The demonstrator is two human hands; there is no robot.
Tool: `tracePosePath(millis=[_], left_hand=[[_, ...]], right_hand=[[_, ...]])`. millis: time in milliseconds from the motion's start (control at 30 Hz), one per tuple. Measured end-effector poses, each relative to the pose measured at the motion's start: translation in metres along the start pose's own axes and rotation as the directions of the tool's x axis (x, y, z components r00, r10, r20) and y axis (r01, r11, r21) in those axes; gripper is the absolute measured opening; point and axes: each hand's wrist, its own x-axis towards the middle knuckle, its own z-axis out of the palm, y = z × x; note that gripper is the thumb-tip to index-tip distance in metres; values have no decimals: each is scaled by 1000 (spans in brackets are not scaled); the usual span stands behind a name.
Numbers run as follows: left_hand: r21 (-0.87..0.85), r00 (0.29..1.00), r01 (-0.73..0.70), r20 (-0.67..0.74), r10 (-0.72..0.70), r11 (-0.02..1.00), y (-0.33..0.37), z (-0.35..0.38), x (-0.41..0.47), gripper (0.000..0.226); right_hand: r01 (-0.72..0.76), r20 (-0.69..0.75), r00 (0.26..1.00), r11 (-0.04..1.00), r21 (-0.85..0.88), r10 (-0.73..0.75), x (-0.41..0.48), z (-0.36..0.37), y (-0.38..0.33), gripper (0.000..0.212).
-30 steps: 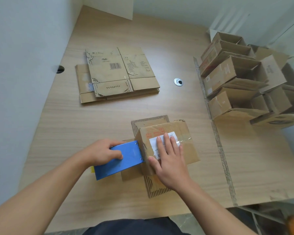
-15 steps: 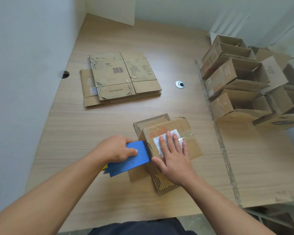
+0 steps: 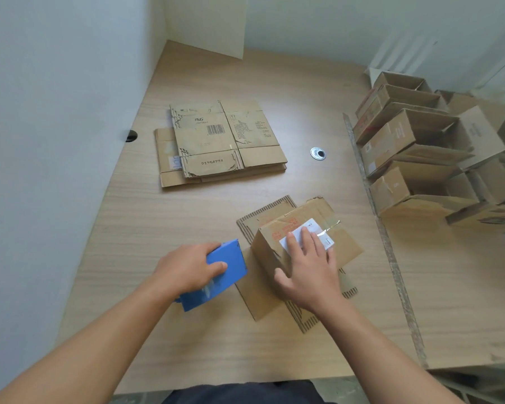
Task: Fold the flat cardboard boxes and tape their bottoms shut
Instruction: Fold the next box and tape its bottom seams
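A small folded cardboard box (image 3: pixel 337 231) stands upside down near the table's front, its flaps spread on the wood and a white label on top. My right hand (image 3: pixel 309 266) lies flat on that top, fingers straight over the label and the tape seam. My left hand (image 3: pixel 187 268) grips a blue tape dispenser (image 3: pixel 226 259) just left of the box, a small gap between them. A stack of flat cardboard boxes (image 3: pixel 222 144) lies farther back on the table.
Several folded open boxes (image 3: pixel 414 158) are piled at the right on a second table. A metal cable grommet (image 3: pixel 317 153) sits in the table top between the flat stack and the pile. White walls close the left side and the back.
The blue dispenser, held by my left hand, has drawn back from the box's left side to the left. My right hand stays pressed on the box top.
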Motion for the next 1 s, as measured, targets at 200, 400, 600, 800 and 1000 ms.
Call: tracePosePath(millis=[200,400,600,800,1000], left_hand=[[-53,998,16,-57,-19,998,-16,-3,-9,57],[-170,997,-35,-78,22,985,-26,-11,-13,71],[-170,980,-143,-161,116,975,-39,-19,-23,72],[-132,928,-285,-284,239,949,-40,-24,-29,70],[266,681,-509,-457,572,819,-33,-29,-19,63]], right_hand=[[-54,-159,985,997,48,61,12,21,-9,73],[204,-97,974,979,-4,-204,19,17,0,68],[348,-129,928,937,-31,-349,21,20,17,79],[355,-148,924,935,-9,-352,29,16,28,62],[351,-164,935,884,310,-313,24,-18,19,52]])
